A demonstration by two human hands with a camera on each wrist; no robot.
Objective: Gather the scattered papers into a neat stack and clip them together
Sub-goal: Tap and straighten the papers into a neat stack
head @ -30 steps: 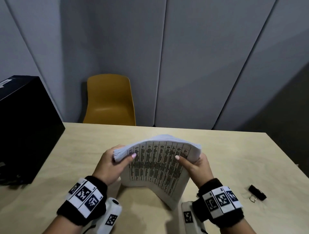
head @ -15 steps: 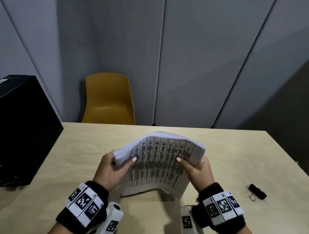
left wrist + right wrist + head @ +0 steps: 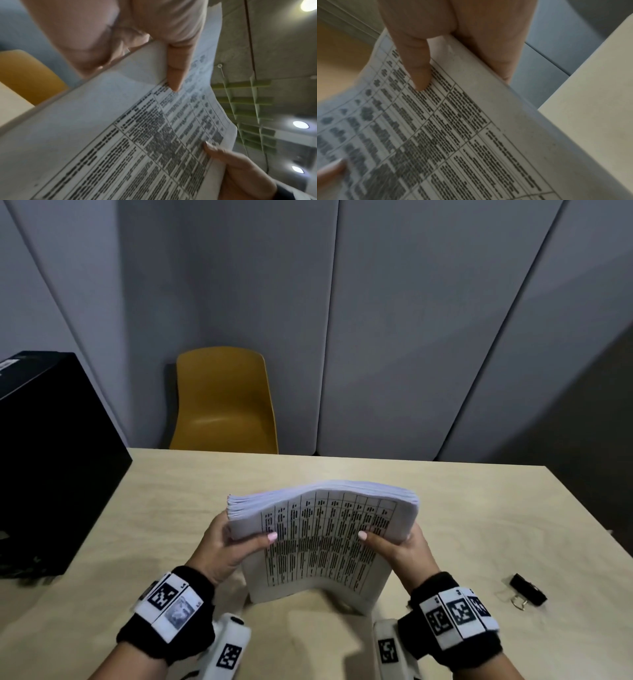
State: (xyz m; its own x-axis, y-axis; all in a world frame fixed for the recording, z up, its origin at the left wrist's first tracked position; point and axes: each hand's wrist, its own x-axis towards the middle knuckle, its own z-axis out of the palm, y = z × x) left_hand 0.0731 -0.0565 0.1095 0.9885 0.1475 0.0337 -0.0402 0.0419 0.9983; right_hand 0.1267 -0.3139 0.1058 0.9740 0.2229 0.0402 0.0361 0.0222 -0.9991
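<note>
White stack (image 3: 322,539) now stands more upright on the table (image 3: 445,508) at 6 o'clock, top bowed less. Left hand (image 3: 226,546) and right hand (image 3: 404,553) grasp its side edges. Clip (image 3: 527,594) lies at 4 o'clock; table beyond lies bare.

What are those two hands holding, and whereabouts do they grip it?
A stack of papers, stood on its lower edge on the table. The left hand grips its left side, the right hand its right side, thumbs on the printed front.
</note>
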